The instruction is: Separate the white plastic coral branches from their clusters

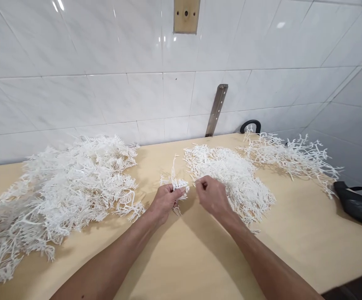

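Between the thumb and fingers of my left hand (163, 203) is a white branched plastic piece (180, 184), its thin stem pointing up. My right hand (212, 195) is just to the right of it, fingers closed in a pinch; I cannot make out anything in them. Behind and beside the right hand lies a heap of short white plastic sticks (230, 168). A large tangled pile of white branched plastic pieces (74, 187) covers the left side. Farther right spreads a looser heap of bare white branching stems (288, 152).
Everything lies on a pale wooden table (174, 258) against a tiled wall (112, 96). A metal strip with holes (216, 110) leans on the wall. A black curved handle (250, 122) stands at the back edge, and a black object (357, 205) lies at the right.
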`<state>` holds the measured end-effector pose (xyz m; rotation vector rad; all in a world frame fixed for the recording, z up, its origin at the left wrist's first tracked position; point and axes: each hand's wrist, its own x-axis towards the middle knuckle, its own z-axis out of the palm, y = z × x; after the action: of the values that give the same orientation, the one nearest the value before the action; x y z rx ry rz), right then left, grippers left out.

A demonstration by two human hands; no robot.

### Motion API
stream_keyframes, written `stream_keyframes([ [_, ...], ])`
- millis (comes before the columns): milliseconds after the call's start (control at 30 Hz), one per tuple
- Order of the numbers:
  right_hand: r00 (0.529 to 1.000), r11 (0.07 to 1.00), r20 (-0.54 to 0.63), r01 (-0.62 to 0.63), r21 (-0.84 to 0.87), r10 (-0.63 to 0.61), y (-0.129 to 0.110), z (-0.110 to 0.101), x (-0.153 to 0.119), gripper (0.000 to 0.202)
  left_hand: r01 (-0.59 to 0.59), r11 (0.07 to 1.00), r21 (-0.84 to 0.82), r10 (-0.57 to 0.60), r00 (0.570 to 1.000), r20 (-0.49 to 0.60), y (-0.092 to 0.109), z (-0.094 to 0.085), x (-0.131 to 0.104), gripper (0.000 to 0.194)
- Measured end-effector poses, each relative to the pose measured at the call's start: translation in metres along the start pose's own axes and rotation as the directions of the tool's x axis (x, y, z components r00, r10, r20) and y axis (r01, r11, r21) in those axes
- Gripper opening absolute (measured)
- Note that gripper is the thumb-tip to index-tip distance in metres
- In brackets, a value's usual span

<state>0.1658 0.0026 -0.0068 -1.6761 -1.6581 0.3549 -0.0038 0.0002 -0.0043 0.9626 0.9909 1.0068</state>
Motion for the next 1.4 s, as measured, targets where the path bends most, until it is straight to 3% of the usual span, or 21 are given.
stream_keyframes([
  [100, 0.985, 0.99, -0.122, -0.117, 0.074, 0.125, 0.014, -0.018, 0.01, 0.022, 0.034, 0.996, -0.078, -0.034, 0.999, 0.006, -0.001, -0.005, 0.0, 0.044],
  [267, 0.908, 0.999, -0.419, 0.02, -0.039, -0.035, 0.029, -0.041, 0.018, 0.016, 0.067, 0.976, -0.205, -0.064, 0.998, 0.021, -0.002, -0.011, 0.005, 0.042],
  [367, 0.874, 0.99, -0.466, 0.095, -0.106, -0.134, 0.027, -0.044, 0.016, 0.019, 0.081, 0.972, -0.222, -0.075, 0.997, 0.037, -0.001, -0.012, 0.008, 0.04],
  [467, 0.938, 0.989, -0.328, 0.14, 0.052, -0.115, 0.014, -0.036, 0.008, 0.023, 0.096, 0.97, -0.224, -0.086, 0.995, 0.055, -0.001, -0.011, 0.008, 0.039],
  [533, 0.993, 0.971, -0.104, 0.086, 0.222, -0.064, 0.002, -0.026, 0.001, 0.028, 0.095, 0.972, -0.217, -0.083, 0.994, 0.064, -0.001, -0.011, 0.008, 0.038],
  [633, 0.992, 0.943, 0.122, -0.014, 0.334, -0.029, -0.009, -0.011, -0.007, 0.033, 0.082, 0.976, -0.203, -0.072, 0.996, 0.058, 0.0, -0.01, 0.008, 0.038],
  [933, 0.968, 0.852, 0.25, -0.134, 0.507, 0.004, -0.003, 0.006, -0.008, 0.034, 0.104, 0.979, -0.174, -0.088, 0.991, 0.098, -0.002, -0.012, 0.009, 0.039],
  [1233, 0.902, 0.676, 0.431, -0.294, 0.676, -0.037, -0.007, 0.004, -0.007, 0.035, 0.077, 0.98, -0.183, -0.069, 0.996, 0.053, -0.001, -0.01, 0.007, 0.041],
  [1400, 0.876, 0.627, 0.48, -0.346, 0.697, -0.051, -0.006, 0.002, -0.004, 0.036, 0.076, 0.982, -0.174, -0.062, 0.995, 0.084, 0.004, -0.009, 0.004, 0.041],
])
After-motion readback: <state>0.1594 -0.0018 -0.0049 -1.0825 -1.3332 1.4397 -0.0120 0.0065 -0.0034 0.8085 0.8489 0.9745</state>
